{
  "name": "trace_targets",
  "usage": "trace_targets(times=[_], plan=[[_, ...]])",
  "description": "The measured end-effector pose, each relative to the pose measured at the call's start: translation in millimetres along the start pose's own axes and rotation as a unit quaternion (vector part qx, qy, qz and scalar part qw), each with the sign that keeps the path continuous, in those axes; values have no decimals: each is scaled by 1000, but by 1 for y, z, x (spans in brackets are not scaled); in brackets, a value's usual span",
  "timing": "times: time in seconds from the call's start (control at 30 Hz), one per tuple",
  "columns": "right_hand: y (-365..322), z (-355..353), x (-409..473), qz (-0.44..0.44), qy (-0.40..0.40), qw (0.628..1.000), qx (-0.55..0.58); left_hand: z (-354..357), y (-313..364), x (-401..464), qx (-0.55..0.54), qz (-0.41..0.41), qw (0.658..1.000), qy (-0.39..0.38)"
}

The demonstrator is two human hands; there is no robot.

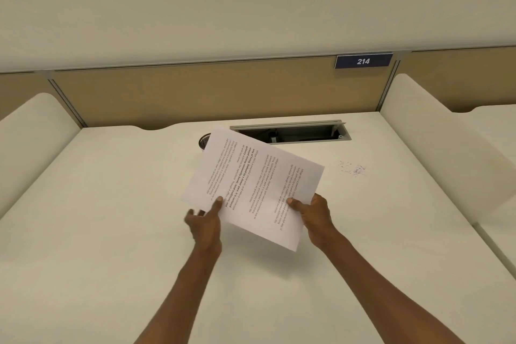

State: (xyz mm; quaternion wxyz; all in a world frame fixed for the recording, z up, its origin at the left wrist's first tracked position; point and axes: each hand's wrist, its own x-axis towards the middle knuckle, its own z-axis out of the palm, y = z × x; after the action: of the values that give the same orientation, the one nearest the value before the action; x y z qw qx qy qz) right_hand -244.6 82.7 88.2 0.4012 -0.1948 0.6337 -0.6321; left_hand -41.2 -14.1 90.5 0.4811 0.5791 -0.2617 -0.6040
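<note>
Both hands are engaged on one item. My left hand [205,222] pinches the near-left edge of the printed sheet [251,184], thumb on top and fingers underneath, and my right hand [311,211] pinches the near-right edge in the same manner. The sheet is held clear of the desk [111,232], above its middle, and is turned so the lines of print run away from me rather than across. Whether it is a single sheet or several together I cannot tell. Judgement: the step in hand is holding the sheet up for inspection. The next move calls for either turning it upright to read or lowering it flat, with both grips kept until the paper rests. Room is ample, with bare desk beneath the sheet, to the left and on the near side. To the right, a scatter of small scraps [353,169] lies well apart from the sheet. At the sheet's far-left corner a black mesh cup [203,140] stands partly hidden behind it, and a forward push could catch it. Just beyond, the open cable hatch [290,133] is an edge to avoid, since a sheet laid there could slip in. Raised white dividers [36,131] bound both sides. Farthest, the back panel carries a plate [363,61] marked 214.
</note>
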Motion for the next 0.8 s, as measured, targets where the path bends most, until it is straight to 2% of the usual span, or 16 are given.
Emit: trace_targets(times=[0.07,0.17,0.27,0.4,0.47,0.5,0.57,0.7,0.8], plan=[[-1,-16,2,-5,-11,1000,-29,-10,14,8,67,40,995,54],[-3,-35,5,-17,-33,997,-71,-19,30,19,147,109,983,30],[-6,-46,5,-24,-70,993,-92,-22,42,24,201,138,969,-39],[-13,-54,5,-31,-137,987,-74,-31,50,20,249,118,946,-170],[-14,-54,6,-33,-148,985,-83,-37,46,17,271,113,922,-253],[-13,-53,7,-35,-143,985,-91,-39,42,15,273,109,919,-263],[-12,-49,9,-51,-113,988,-95,-38,33,8,247,119,933,-233],[-18,-33,12,-91,-26,992,-81,-24,24,-6,183,195,954,-137],[-26,-25,13,-111,-23,990,-84,-18,24,-12,160,209,958,-111]])
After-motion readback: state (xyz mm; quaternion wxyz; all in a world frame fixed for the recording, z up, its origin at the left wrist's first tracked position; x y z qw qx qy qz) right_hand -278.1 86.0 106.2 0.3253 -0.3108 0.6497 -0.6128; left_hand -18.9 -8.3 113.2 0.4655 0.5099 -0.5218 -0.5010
